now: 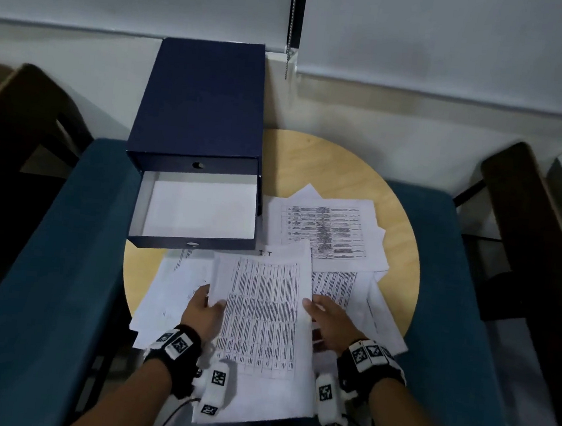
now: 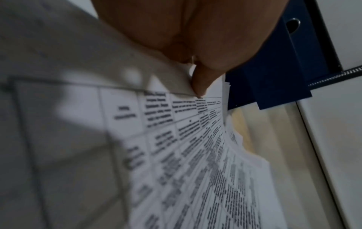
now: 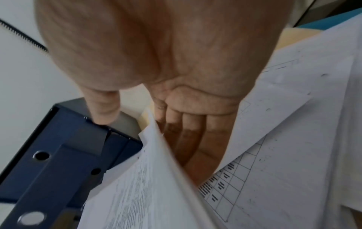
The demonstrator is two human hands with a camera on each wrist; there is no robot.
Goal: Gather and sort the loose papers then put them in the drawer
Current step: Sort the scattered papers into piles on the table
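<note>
- Nearest, a sheet [image 1: 262, 317] printed with a table is held up over the lap; the left hand [image 1: 203, 311] pinches its left edge, thumb on the printed face.
- The right hand [image 1: 331, 320] is at the sheet's right edge, its fingers [image 3: 184, 122] loosely extended behind the paper; whether it truly grips I cannot tell.
- The paper looks light and floppy and bows between the hands; I'd judge it best held at both long edges, since one corner alone would let it droop or crease.
- Beyond, loose papers [image 1: 329, 231] lie fanned and overlapping on the round worktop [image 1: 400, 238], some hanging off its near edge; they likely slide easily, so squaring them as a stack should work.
- Far left, the drawer [image 1: 201, 210] of the blue box [image 1: 201, 102] stands pulled out, with no papers in it.
</note>
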